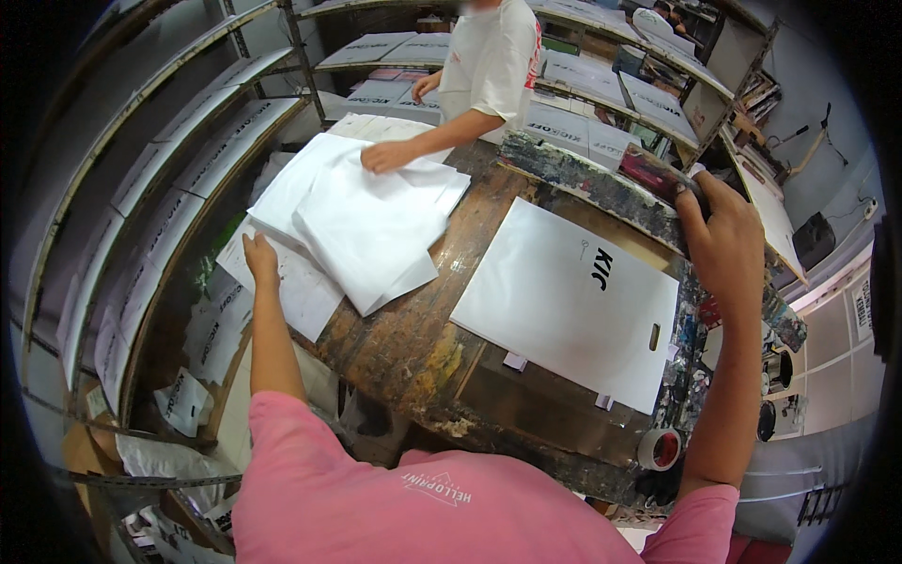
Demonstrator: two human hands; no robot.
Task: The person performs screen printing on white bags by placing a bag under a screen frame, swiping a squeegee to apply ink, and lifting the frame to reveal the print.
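My left hand (262,260) touches the edge of a pale sheet (303,299) beside a loose pile of white bags (366,221), its fingers stretched out. To the right, my right hand (725,226) is closed round the end of a red-and-black stained squeegee (658,179), just above a raised, ink-crusted screen frame (587,186); its fingertips are partly hidden. Below that frame a flat white bag (564,301) lies on the printing board, with black lettering and an oval handle hole at its right end.
Across the table (404,352), a co-worker's hand (390,155) rests on the white pile. Racks of printed bags stand at the left (202,174) and back (564,132). A tape roll (660,449) sits at the near right corner. Paper tabs (514,361) edge the board.
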